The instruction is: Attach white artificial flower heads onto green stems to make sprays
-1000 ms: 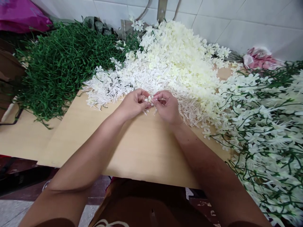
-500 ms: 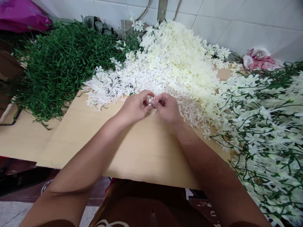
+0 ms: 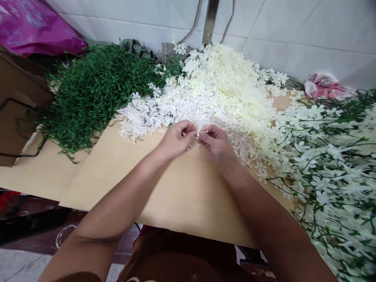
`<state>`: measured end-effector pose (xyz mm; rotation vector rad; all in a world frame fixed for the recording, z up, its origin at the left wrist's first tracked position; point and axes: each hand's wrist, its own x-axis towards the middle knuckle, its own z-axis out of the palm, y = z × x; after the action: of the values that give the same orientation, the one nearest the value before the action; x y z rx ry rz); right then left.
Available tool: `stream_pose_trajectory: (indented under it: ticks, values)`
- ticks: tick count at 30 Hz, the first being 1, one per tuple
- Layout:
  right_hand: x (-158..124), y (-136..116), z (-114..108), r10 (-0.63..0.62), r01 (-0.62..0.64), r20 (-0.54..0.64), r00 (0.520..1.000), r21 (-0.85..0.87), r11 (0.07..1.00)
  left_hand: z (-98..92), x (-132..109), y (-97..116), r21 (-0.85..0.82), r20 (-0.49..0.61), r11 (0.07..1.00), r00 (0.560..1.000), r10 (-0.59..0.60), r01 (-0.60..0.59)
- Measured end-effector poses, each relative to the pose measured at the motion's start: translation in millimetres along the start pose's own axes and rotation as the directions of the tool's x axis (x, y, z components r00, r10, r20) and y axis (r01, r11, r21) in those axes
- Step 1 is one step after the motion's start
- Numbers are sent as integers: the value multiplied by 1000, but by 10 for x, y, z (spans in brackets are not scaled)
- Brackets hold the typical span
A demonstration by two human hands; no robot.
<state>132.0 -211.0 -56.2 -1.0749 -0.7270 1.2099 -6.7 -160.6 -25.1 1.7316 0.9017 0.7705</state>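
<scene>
My left hand (image 3: 179, 138) and my right hand (image 3: 216, 141) almost meet over the cardboard sheet (image 3: 176, 192), at the front edge of the flower pile. Both are closed in a pinch at the fingertips, around a small white flower piece (image 3: 198, 135) with thin pale strands below it. Its details are too small to make out. Just beyond the hands lie white stringy pieces (image 3: 188, 105), and behind them a heap of cream flower heads (image 3: 229, 74).
Green stems (image 3: 96, 86) are heaped at the left, beside a cardboard box (image 3: 20, 105) and a magenta bag (image 3: 38, 27). White flowers on green stems (image 3: 329, 168) fill the right side. A pink and white bag (image 3: 326, 86) lies near the tiled wall (image 3: 293, 31).
The view has shifted, so the scene sits lower and further right. The fingertips have changed position around the small white piece, which now shows less between them.
</scene>
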Motion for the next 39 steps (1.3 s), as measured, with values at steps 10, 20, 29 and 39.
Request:
stream_pose_trajectory:
  ticks: [10, 20, 29, 39]
  values:
    - [-20, 22, 7, -7, 4, -42, 999, -75, 997, -244, 140, -105, 137, 221, 990, 975, -11, -20]
    - [26, 142, -36, -40, 40, 7, 999, -223, 974, -1348, 714, -342, 945, -194, 268, 981, -13, 190]
    - [34, 143, -50, -27, 27, 5, 1000, -205, 978, -1431, 861, -235, 956, -179, 193, 961, -213, 221]
    - [9, 123, -59, -28, 29, 7, 1000, -195, 980, -1547, 776, -10, 825, -340, 463, 939, -50, 323]
